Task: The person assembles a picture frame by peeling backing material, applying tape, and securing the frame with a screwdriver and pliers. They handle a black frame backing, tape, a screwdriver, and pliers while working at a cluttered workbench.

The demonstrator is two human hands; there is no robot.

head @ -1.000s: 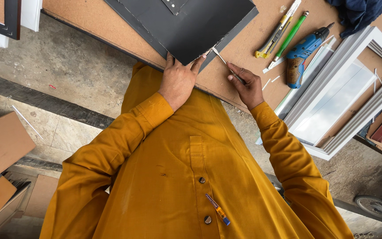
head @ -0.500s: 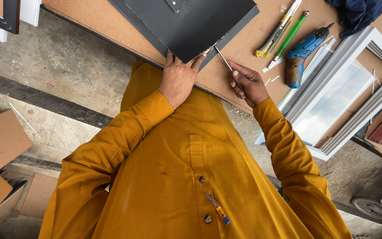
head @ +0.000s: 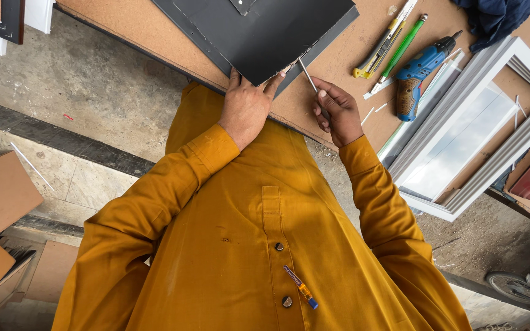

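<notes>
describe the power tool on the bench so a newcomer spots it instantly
Start at the brown fibreboard workbench and go to the white window frame. Just beside it lies the blue cordless drill with a brown grip. It is chunky and pistol-shaped, while the green-handled screwdriver and yellow tool alongside are thin and straight.

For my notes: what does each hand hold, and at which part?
Right hand holds a thin metal tool by its lower end. Left hand presses the black panel at its corner.
</notes>
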